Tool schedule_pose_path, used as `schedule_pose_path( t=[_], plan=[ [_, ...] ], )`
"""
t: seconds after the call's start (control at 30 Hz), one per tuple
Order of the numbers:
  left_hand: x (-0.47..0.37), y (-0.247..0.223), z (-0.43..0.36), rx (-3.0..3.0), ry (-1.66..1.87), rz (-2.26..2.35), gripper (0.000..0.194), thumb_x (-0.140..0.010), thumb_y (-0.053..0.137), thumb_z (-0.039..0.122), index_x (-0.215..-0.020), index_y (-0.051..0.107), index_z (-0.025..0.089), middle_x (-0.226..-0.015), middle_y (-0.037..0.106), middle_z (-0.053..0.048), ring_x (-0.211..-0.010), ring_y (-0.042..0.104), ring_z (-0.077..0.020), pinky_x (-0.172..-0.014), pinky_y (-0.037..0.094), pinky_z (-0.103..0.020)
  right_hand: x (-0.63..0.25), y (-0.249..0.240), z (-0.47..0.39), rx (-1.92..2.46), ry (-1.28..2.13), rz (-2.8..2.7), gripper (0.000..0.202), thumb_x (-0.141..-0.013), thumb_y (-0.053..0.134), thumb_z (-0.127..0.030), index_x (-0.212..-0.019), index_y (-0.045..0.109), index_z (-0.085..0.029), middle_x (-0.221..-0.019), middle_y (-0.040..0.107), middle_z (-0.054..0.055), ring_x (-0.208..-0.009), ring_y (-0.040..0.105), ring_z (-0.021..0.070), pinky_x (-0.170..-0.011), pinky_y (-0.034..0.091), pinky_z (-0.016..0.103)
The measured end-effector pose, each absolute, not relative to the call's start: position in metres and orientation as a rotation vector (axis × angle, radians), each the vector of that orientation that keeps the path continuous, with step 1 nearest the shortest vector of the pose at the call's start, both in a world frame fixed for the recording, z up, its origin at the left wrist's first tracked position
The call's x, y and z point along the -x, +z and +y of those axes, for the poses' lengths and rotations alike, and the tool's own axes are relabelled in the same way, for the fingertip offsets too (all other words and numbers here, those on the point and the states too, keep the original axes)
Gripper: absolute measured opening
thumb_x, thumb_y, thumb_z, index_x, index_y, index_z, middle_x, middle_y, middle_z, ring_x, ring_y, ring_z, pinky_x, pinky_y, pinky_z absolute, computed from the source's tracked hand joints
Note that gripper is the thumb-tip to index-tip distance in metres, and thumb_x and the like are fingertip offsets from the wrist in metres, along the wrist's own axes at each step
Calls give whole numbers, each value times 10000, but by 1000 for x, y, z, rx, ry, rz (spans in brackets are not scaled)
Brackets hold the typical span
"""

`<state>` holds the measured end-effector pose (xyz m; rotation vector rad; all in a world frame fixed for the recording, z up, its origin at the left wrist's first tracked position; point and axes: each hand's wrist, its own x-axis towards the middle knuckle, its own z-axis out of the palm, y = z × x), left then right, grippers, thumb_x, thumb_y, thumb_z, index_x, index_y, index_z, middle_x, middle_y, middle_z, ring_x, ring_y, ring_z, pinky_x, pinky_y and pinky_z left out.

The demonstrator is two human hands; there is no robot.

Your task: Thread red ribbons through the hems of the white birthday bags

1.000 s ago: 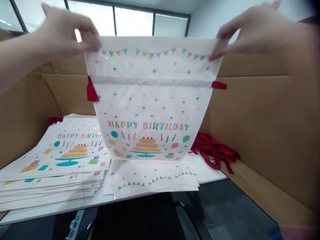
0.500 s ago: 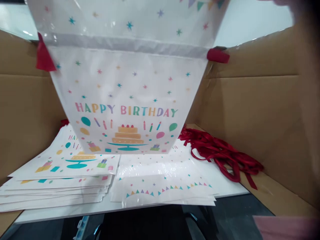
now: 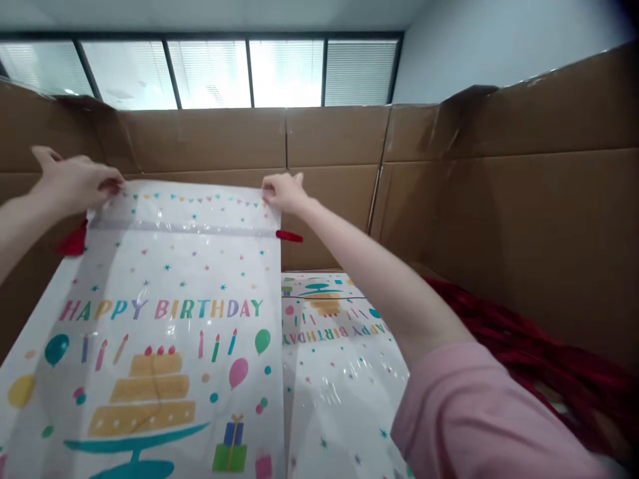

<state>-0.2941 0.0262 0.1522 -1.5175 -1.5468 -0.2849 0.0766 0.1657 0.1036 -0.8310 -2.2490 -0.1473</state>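
Note:
A white printed bag point(image 3: 172, 266) with "HAPPY BIRTHDAY", balloons and a cake hangs down over the left side. My left hand point(image 3: 82, 183) pinches its upper left corner, and my right hand point(image 3: 285, 193) pinches the upper right corner. Red ribbon ends point(image 3: 289, 236) stick out from both sides of the bag just below the hands. To the right lies another white printed bag point(image 3: 344, 386), its lettering upside down, partly covered by my right arm.
Cardboard walls point(image 3: 334, 136) rise behind and at both sides. A heap of red ribbons point(image 3: 519, 339) lies at the right, partly behind my right arm. Windows point(image 3: 210, 73) show beyond the cardboard.
The held bag has moved left and down, away from the head. Both hands and arms are now in full view, and the view has tilted up to show the back wall and windows.

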Motion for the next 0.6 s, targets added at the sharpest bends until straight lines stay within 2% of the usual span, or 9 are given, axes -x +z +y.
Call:
schedule_pose_path(
  t=[0.07,0.2,0.3,0.43,0.5,0.6],
  plan=[
    [322,118,51,1513,-295,-1606,941,-798,-55,707,-847,660,97,-725,582,38,-829,420,-57,-890,158,-495,-49,75,192,832,-81,-2287,123,-772,484,-130,-842,581,-157,-884,612,28,-869,498,188,-924,203,518],
    [361,64,92,1566,-350,-1652,861,-867,-20,669,-851,648,126,-773,590,17,-783,381,-78,-924,170,-487,-8,28,238,832,5,-2311,169,-779,469,-107,-905,563,-169,-957,614,39,-921,494,195,-901,254,435],
    [378,35,117,1585,-373,-1689,680,-914,137,596,-842,633,137,-785,598,13,-787,379,-105,-933,166,-465,11,-2,264,836,23,-2316,214,-791,466,-100,-971,557,-172,-1026,600,58,-982,475,210,-879,292,397],
    [390,6,140,1614,-201,-1804,397,-922,268,360,-924,610,159,-945,640,-28,-860,404,-151,-913,165,-440,26,-42,276,765,-43,-2358,401,-790,481,-81,-1175,513,-188,-1155,548,71,-1068,440,214,-878,328,364],
    [393,-6,148,1642,-110,-1852,346,-916,274,297,-982,588,166,-1025,631,-47,-913,410,-172,-912,158,-436,32,-60,275,701,-50,-2412,436,-827,496,-143,-1258,469,-201,-1220,514,74,-1121,417,216,-918,323,372],
    [394,-22,158,1645,-60,-1916,330,-918,266,256,-1001,572,163,-1054,620,-61,-964,407,-187,-922,146,-434,42,-82,270,711,84,-2591,412,-906,440,-337,-1297,460,-210,-1279,481,93,-1187,391,243,-982,296,430]
  ],
)
